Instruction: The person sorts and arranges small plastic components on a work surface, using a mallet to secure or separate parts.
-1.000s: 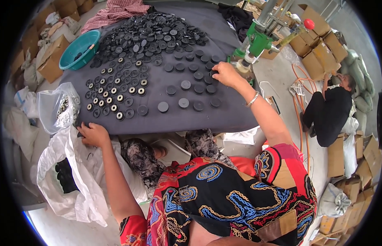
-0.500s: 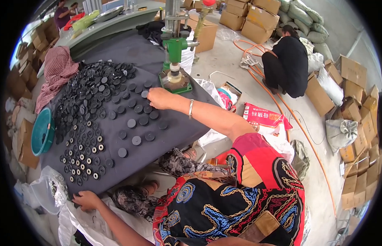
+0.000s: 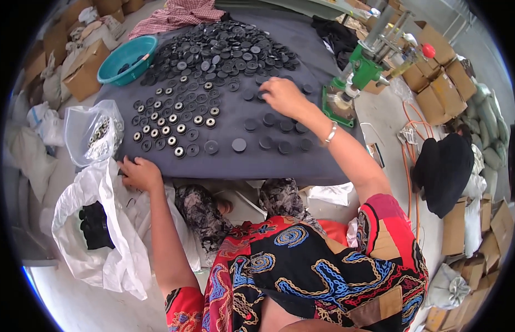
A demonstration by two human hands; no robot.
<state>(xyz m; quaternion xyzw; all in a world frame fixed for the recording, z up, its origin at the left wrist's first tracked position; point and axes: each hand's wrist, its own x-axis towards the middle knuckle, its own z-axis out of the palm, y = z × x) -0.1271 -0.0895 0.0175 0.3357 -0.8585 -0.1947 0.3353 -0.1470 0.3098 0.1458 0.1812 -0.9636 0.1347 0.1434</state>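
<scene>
My right hand (image 3: 284,98) reaches over the dark cloth-covered table (image 3: 230,166), its fingers closed together at a black round disc (image 3: 261,95) in the far part of a loose group. Several similar flat-topped discs lie around and below it, one paler disc (image 3: 238,145) nearer the front edge. Left of these are dark ring-like caps, some with metal rings (image 3: 179,151) in their centres. My left hand (image 3: 140,174) rests at the table's front edge, fingers spread and holding nothing, beside a clear plastic bag (image 3: 94,133) of small metal rings.
Behind lies a large heap of black discs (image 3: 213,50). A teal basin (image 3: 127,60) stands at the far left, a green hand press (image 3: 362,72) at the right corner. A white sack (image 3: 119,243) with dark contents hangs open at lower left. A person in black (image 3: 444,171) crouches at right.
The view has turned, so the table sits more squarely ahead and the white sack shows more fully. My right hand has moved away from the press. My left hand stays at the front edge.
</scene>
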